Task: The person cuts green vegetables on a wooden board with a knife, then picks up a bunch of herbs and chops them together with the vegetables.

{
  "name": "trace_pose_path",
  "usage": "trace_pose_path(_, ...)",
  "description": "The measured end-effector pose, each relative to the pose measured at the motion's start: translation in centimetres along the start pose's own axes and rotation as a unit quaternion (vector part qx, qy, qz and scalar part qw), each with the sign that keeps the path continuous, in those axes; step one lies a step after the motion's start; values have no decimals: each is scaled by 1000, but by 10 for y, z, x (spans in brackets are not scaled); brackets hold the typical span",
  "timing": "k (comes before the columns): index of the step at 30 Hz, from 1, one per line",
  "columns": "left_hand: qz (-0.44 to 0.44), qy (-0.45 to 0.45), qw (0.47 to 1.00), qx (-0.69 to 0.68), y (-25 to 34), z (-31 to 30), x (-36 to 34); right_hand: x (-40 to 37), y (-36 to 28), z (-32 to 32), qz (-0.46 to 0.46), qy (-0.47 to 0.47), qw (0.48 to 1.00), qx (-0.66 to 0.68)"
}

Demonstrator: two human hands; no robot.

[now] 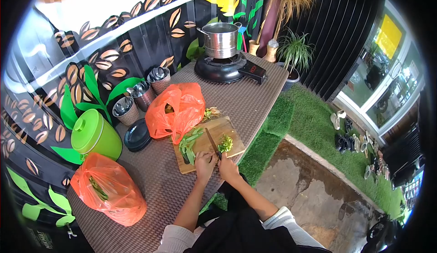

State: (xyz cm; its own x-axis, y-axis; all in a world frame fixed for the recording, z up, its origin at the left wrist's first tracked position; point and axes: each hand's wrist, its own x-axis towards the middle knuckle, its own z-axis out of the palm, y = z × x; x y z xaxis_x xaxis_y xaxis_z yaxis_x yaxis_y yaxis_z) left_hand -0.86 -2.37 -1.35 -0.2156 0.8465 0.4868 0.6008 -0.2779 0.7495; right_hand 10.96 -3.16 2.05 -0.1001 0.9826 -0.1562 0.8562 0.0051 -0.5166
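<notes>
A wooden cutting board [185, 165] lies near the table's front edge. My right hand [227, 167] grips a knife [212, 140], its blade pointing away from me across the board. On the board's left part my left hand [205, 164] is closed over the lower end of the leafy greens [189, 144], close beside the knife. Its fingertips are small here, but they press on the stems. A small heap of chopped greens [225, 143] sits right of the blade. Roots or trimmed stem ends [211, 113] lie at the board's far edge.
An orange plastic bag [177, 109] stands just behind the board, another orange bag [109, 191] at the left. Around them are a green lidded bucket [96, 134], dark plates [137, 135] and cutlery cups [126, 110]. A steel pot [221, 41] sits on a portable stove [223, 68] at the far end.
</notes>
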Motion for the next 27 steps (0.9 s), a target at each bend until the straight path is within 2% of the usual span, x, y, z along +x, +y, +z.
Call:
trace_pose_path(1, 0, 0, 1000, 0, -2, 1, 1, 1, 2, -1, -17, 16, 1000, 8)
trace_pose_path(3, -73, -10, 996, -49, -4, 2, 4, 0, 6, -3, -20, 17, 999, 19)
trace_pose_path(4, -72, -9, 996, -50, -3, 2, 6, 1, 8, -4, -23, 20, 999, 29)
trace_pose_path(6, -139, -15, 989, -41, -4, 2, 10, -4, 9, -7, -33, 33, 998, 48)
trace_pose_path(7, -137, -14, 990, -42, -4, 3, 12, -7, 9, -8, -41, 46, 996, 66)
trace_pose_path(9, -182, 65, 972, -136, -4, 4, 17, -13, 8, -8, -33, 49, 995, 77)
trace_pose_path(13, -172, 96, 960, -197, 5, -10, 22, -21, 8, -4, -14, 51, 993, 103)
trace_pose_path(14, -110, 144, 982, -56, 8, -18, 24, -22, 8, -3, -15, 51, 993, 103)
trace_pose_path(15, -45, 188, 977, 87, 6, -23, 26, -23, 7, -2, -11, 45, 993, 109)
trace_pose_path(16, -45, 189, 977, 87, 2, -26, 27, -23, 7, -2, -8, 39, 993, 114)
trace_pose_path(18, -144, 291, 936, 136, -11, -31, 26, -23, 7, -1, -12, 36, 993, 116)
trace_pose_path(19, -143, 318, 927, 140, -19, -30, 27, -23, 7, 0, -15, 33, 992, 117)
trace_pose_path(20, -144, 321, 925, 142, -27, -30, 27, -24, 6, 2, -18, 31, 993, 116)
trace_pose_path(22, -234, 281, 923, 121, -35, -30, 28, -24, 7, 5, -36, 27, 994, 95)
trace_pose_path(23, -234, 283, 922, 121, -39, -28, 32, -24, 8, 6, -37, 27, 994, 95)
trace_pose_path(25, -294, 332, 896, 25, -47, -26, 41, -26, 6, 7, -33, 36, 992, 114)
trace_pose_path(27, -316, 308, 895, 60, -47, -27, 44, -28, 4, 6, -34, 33, 993, 111)
